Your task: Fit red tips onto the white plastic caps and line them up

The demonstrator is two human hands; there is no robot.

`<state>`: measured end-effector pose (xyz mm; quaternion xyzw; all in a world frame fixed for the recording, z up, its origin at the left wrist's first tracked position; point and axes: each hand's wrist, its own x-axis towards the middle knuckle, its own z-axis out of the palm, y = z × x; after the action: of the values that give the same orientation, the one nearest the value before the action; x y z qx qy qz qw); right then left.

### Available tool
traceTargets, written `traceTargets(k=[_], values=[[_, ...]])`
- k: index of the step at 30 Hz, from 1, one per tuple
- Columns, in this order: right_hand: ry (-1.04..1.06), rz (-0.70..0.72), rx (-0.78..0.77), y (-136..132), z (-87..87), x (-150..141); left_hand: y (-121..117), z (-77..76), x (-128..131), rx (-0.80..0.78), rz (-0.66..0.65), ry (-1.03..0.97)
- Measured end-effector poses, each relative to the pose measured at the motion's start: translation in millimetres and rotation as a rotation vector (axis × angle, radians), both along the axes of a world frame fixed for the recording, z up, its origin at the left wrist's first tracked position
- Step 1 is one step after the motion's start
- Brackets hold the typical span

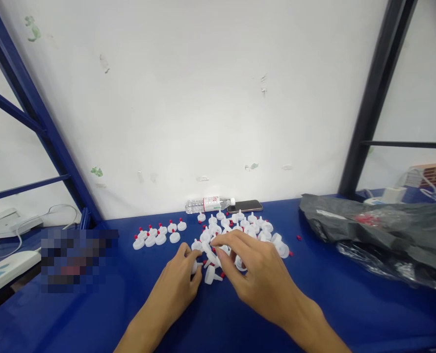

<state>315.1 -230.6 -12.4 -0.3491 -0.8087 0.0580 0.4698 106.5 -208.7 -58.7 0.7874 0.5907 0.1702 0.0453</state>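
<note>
My left hand (179, 274) is closed around a white nozzle cap (194, 266), its narrow spout pointing right, at the left edge of a loose pile. Over the pile is my right hand (252, 267), thumb and forefinger brought close together; whatever lies between the tips is too small to make out. The pile holds many white nozzle caps (265, 226), some upright and others on their sides, with small red tips (299, 238) scattered among and beside them. To the left, several white nozzle caps fitted with red tips (161, 238) stand upright in rough rows.
A clear plastic bottle (210, 203) lies by the wall beside a dark phone (245, 206). On the right a grey plastic bag (368, 240) covers part of the blue table (103, 314). A power strip (10, 272) sits at far left, near a blue metal frame (52, 142).
</note>
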Motion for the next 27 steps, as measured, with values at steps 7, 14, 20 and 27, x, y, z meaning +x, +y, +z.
traceTargets(k=[7,14,20,27], values=[[-0.015,-0.003,0.0,-1.5,2.0,-0.9,1.3,-2.0,-0.4,0.019,0.02,-0.002],[-0.02,-0.007,0.004,-0.9,0.3,-0.6,0.0,2.6,1.3,0.037,0.039,0.022],[-0.004,-0.036,-0.007,-0.5,0.8,-0.3,12.2,18.3,5.1,0.114,0.023,0.203],[0.005,-0.049,-0.007,-0.3,0.4,-0.3,34.5,30.7,13.8,0.086,-0.098,0.267]])
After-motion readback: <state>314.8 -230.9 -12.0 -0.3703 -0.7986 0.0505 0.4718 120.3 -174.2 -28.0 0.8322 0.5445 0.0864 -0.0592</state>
